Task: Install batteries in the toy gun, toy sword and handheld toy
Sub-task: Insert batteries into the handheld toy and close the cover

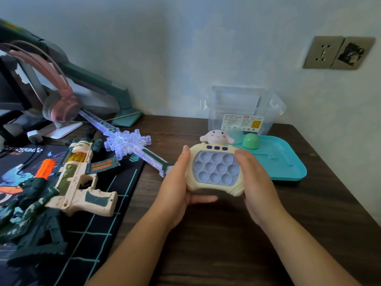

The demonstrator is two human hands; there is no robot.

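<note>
Toys number four: one handheld toy [215, 169], one toy sword [127, 143] and two toy guns. One is a cream and olive toy gun [82, 182]; the other is a dark green camouflage gun [34, 205] with an orange muzzle.

Both hands hold the handheld toy just above the dark wooden desk [206, 244], in front of one teal tray [288, 168]. The left hand [177, 182] grasps its left grip with the thumb along the edge and the fingers curled beneath. The right hand [254, 182] grasps the right grip the same way.

The toy has a cream, controller-shaped body. Its lavender panel carries ten round bubbles in rows of three, four and three. Three purple buttons sit above the panel, and a white long-eared puppy head tops the toy.

The sword is clear plastic with a snowflake guard. It lies slantwise, and its hilt end reaches the left hand. The two guns lie on a black desk mat [115, 203] that reads "Renegade", with the first letter cut off.

One green dome [250, 140] rests on the tray. Behind the tray stands one clear plastic container [243, 104] with a label [242, 122] whose print is too small to read. One pair of pink headphones [59, 104] hangs at the left, and two wall plates [323, 52] are on the right.
</note>
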